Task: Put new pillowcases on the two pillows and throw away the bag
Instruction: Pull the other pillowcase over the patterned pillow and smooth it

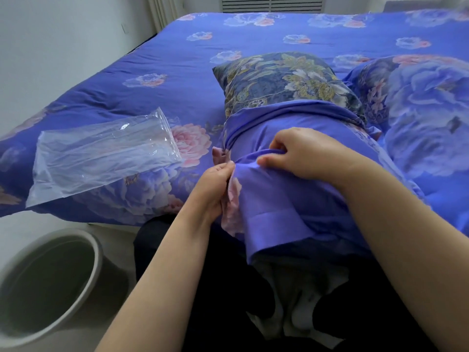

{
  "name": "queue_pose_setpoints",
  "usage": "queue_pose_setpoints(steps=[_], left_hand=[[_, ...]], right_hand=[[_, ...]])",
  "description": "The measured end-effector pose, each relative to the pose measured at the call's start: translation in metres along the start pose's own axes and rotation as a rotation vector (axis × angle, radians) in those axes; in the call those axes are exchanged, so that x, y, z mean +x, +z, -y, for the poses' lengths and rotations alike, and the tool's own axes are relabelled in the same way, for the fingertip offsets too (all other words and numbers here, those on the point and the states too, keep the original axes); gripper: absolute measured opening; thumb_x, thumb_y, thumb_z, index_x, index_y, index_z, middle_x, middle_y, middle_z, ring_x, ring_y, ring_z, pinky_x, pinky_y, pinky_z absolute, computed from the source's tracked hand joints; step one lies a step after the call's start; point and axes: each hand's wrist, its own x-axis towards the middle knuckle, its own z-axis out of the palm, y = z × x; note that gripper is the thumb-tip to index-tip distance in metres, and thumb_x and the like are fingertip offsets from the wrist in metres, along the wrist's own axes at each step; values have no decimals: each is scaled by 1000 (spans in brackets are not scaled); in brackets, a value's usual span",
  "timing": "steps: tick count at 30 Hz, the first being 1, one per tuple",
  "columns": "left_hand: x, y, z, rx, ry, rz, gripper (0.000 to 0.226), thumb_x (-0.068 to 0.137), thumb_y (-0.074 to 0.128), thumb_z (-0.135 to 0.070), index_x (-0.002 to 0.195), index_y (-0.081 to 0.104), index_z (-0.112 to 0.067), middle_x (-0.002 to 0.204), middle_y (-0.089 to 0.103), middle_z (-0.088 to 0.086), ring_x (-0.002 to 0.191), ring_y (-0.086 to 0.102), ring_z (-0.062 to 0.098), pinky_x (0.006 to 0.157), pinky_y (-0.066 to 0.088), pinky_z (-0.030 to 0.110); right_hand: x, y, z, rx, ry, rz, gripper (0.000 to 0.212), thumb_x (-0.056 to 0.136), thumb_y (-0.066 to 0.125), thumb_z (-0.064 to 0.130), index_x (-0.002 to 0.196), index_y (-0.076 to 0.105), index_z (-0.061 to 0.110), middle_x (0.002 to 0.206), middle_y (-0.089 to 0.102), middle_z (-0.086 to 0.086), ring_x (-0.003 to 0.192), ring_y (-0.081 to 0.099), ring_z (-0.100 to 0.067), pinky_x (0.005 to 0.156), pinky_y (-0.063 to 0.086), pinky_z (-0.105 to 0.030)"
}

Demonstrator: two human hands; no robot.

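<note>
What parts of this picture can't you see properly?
Head view:
- Near end of the dark floral pillow: hidden inside the purple pillowcase.
- Left hand fingertips: tucked behind pillowcase fabric.
- Second pillow: cut off by the right edge.
- White round bin: cut off at the left edge and blurred.
- Clear plastic bag: contents unclear.

Blue floral bedspread (177, 59), wall vent (272, 3) behind the bed.

You've got two pillows on the bed: one (281, 80) half inside one purple pillowcase (291, 189), a second (418, 102) already covered on your right. One clear plastic bag (101, 156). One round bin (48, 283) on the floor. Two hands at work, left (215, 184) and right (307, 153).
</note>
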Motion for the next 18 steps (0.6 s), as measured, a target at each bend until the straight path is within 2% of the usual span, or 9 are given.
queue_pose_setpoints(steps=[1, 3, 5, 7, 9, 11, 13, 15, 18], left_hand=[[-1, 3, -1, 49, -52, 29, 28, 99, 44, -19, 85, 56, 2, 50, 53, 4, 45, 51, 13, 52, 41, 24], [0, 7, 0, 112, -86, 56, 26, 99, 43, -19, 81, 59, -10, 49, 60, -5, 45, 57, 6, 55, 46, 23], [3, 10, 0, 73, -25, 89, 31, 99, 45, -24, 75, 64, -18, 68, 66, -9, 64, 61, 5, 67, 48, 24], [5, 8, 0, 136, 109, 59, 41, 98, 44, -37, 68, 58, -14, 84, 58, -12, 80, 54, 2, 76, 45, 22], [-1, 7, 3, 243, 262, 95, 37, 96, 47, -40, 72, 49, -12, 66, 49, -9, 63, 47, 1, 62, 41, 17], [-11, 7, 4, 252, 365, 92, 16, 92, 58, -24, 80, 53, -15, 58, 51, -11, 53, 46, 0, 55, 40, 12], [-13, 7, 4, 334, 457, -33, 14, 88, 64, -18, 76, 56, -16, 55, 52, -10, 49, 46, 4, 52, 40, 16], [-12, 5, 0, 472, 537, -201, 22, 89, 61, -21, 69, 53, -18, 51, 49, -11, 46, 43, 8, 51, 38, 24], [-3, 5, -6, 361, 390, -281, 22, 94, 50, -18, 71, 49, -19, 56, 47, -6, 49, 42, 10, 52, 38, 27]], right_hand=[[-7, 0, -1, -49, 0, 9, 36, 85, 56, 53, 98, 62, 19, 99, 60, -1, 99, 55, -26, 76, 43, -35], [-20, 4, -1, -148, -11, -79, 28, 91, 53, 43, 102, 56, 18, 102, 56, -6, 99, 53, -30, 75, 42, -37], [-25, 9, -1, -145, -1, -197, 18, 96, 45, 33, 102, 49, 17, 94, 56, -8, 87, 50, -33, 66, 37, -37], [-16, 9, -7, -66, 85, -218, 15, 98, 42, 29, 104, 48, 17, 94, 58, -11, 82, 49, -34, 64, 34, -36], [3, 5, -22, 44, 164, -153, 17, 97, 45, 30, 105, 52, 17, 108, 63, -13, 98, 54, -35, 72, 38, -37], [22, 2, -34, 125, 186, -46, 20, 96, 50, 31, 105, 58, 15, 114, 63, -12, 105, 55, -31, 77, 38, -33], [35, 4, -35, 116, 158, 30, 23, 95, 51, 32, 101, 61, 12, 111, 64, -13, 101, 56, -30, 74, 37, -31], [40, 8, -28, 79, 131, 12, 24, 96, 49, 35, 98, 59, 13, 110, 64, -13, 101, 56, -31, 75, 38, -32], [27, 7, -15, 43, 116, -63, 34, 94, 47, 46, 97, 58, 14, 110, 63, -8, 103, 56, -30, 77, 41, -35]])
